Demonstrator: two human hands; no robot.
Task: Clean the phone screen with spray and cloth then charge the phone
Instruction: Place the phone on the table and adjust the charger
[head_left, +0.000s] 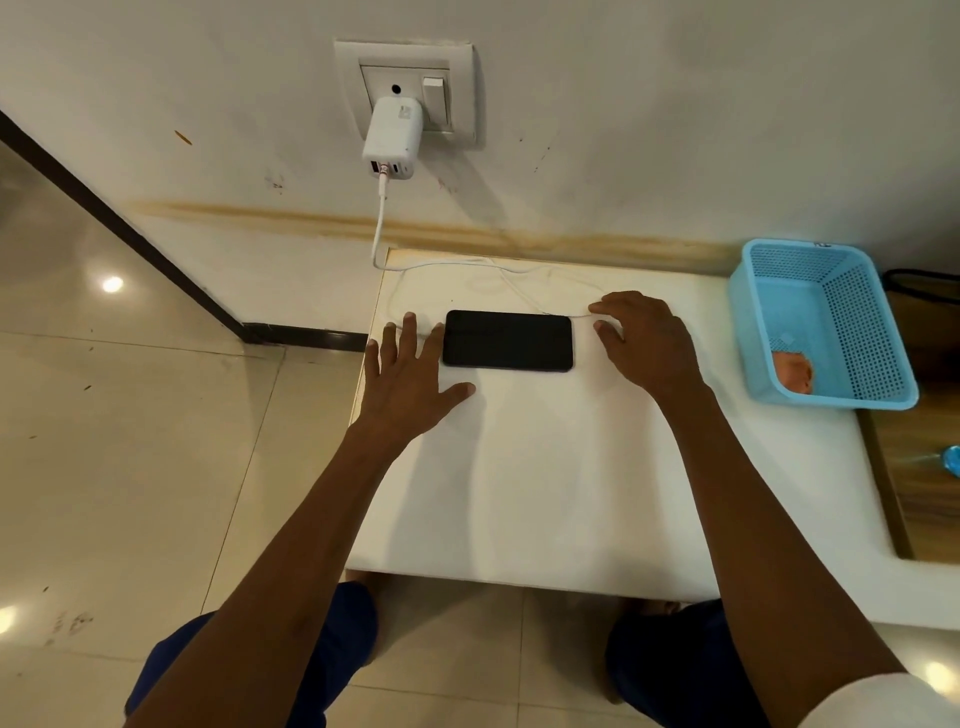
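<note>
Lying flat on a smooth white tabletop (545, 467), screen up, is a slim black phone (508, 340), a glossy rounded rectangle set lengthwise from left to right. The left hand (410, 379) is resting palm down at the phone's left end, fingers straight and spread, the forefinger touching or nearly touching that short edge and the thumb lying out along the table below it. The right hand (644, 345) is hovering or resting at the phone's right end with fingers loosely bent; whether they are pinching the cable's plug I cannot tell. A thin white cable (382, 218) is hanging from a boxy white charger (392, 137), which is sitting in a wall socket (410, 85), and is trailing in loose curves across the table toward the phone's right end. A blue perforated plastic basket (831, 280) is standing at the table's right, holding something crumpled and orange-pink (792, 371).
</note>
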